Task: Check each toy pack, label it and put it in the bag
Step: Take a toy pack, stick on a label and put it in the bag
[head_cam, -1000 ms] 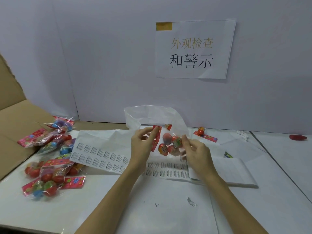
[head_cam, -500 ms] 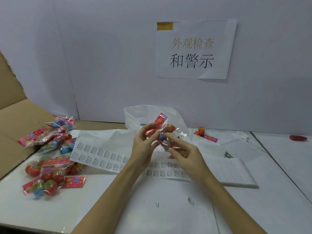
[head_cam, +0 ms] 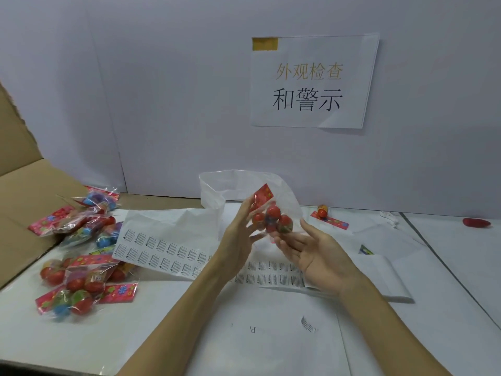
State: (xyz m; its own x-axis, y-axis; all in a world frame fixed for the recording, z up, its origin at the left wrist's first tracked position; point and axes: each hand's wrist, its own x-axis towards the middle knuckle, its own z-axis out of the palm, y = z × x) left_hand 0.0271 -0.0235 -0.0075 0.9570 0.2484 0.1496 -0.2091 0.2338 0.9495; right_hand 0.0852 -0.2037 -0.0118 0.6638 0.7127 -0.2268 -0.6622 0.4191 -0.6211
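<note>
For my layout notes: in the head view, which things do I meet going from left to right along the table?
Cardboard box → pile of toy packs → warning label sheet → held toy pack → loose toy on its red card → red object.

Two bare forearms, no sleeves, left hand (head_cam: pixel 238 234), right hand (head_cam: pixel 320 253)

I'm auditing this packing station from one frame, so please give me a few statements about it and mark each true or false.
1. The toy pack is held up between both hands. True.
2. The right hand is clenched in a fist. False: its palm faces up with fingers extended under the pack.
3. The label sheets lie on the table. True.
4. The other toy packs are piled at the right. False: they lie at the left, by the cardboard.
5. The left hand grips the pack's side. True.
</note>
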